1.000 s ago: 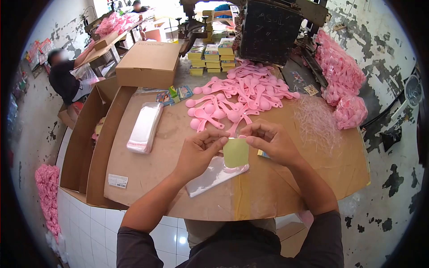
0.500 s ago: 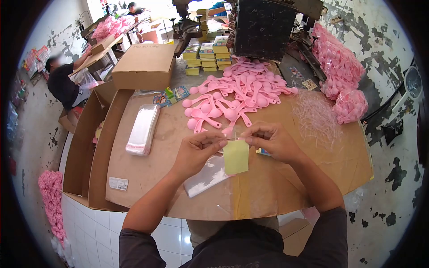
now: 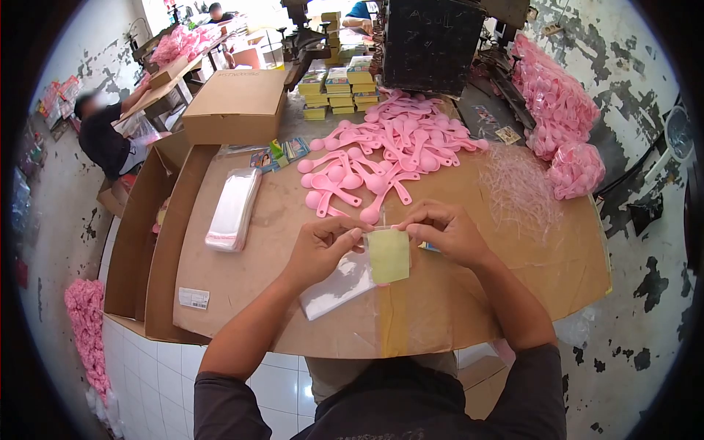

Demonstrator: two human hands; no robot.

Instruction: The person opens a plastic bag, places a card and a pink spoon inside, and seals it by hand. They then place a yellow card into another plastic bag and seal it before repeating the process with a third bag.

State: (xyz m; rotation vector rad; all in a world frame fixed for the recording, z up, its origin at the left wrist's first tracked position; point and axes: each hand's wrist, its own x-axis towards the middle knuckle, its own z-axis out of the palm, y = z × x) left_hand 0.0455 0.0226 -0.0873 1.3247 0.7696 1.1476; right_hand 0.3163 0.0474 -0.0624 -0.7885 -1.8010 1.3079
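Between my hands hangs a small clear plastic bag with a pale yellow card [image 3: 389,257] in it; clear film shows along the card's edges. My left hand [image 3: 323,246] pinches the bag's upper left corner. At the upper right corner, the thumb and fingers of my right hand [image 3: 444,231] are closed on the same bag. Beneath the card, flat clear plastic bags [image 3: 339,287] lie on the cardboard-covered table [image 3: 286,191]. A bit of a printed card [image 3: 427,247] peeks out under my right hand. Just beyond my fingers spreads a heap of pink plastic spoons [image 3: 411,143].
A stack of clear bags [image 3: 235,209] lies left, beside an open carton [image 3: 158,242]. A closed cardboard box [image 3: 235,106], card stacks [image 3: 339,89] and a black metal box [image 3: 429,51] stand behind. Pink scraps [image 3: 517,191] and bagged spoons [image 3: 557,103] are right. Another person [image 3: 106,136] sits far left.
The card has shifted very slightly up and right, and more clear film shows at its left edge. Both hands keep their pinch. The view has tilted a little.
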